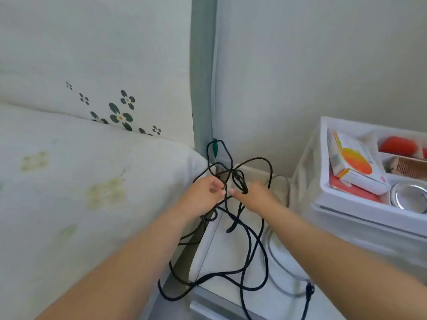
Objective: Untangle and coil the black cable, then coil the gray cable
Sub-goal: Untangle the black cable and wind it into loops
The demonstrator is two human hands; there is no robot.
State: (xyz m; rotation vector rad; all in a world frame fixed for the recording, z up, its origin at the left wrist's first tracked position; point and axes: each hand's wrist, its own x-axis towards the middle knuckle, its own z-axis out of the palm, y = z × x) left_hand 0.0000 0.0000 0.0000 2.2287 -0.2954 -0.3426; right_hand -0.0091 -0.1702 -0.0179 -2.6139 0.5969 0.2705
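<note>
Black cable (248, 241) hangs in a loose tangle between both hands, raised over the gap between a bed and a white bedside surface (231, 255). To the left of the grip lies a pillow (80, 181) with pale yellow flower prints. The left hand (203, 195) has its fingers curled in, pinching a strand of the cable at its fingertips. Several loops stand up above the two hands, and longer loops droop below them, trailing down towards the lower edge of the view. The right hand (258, 195), just beside the left, grips a bunch of strands at the knot. Below and right of that hand, the gray cable (275, 262) lies curved on the white surface. Further right sits a white organiser tray (323, 197) holding an orange and white box (353, 162).
</note>
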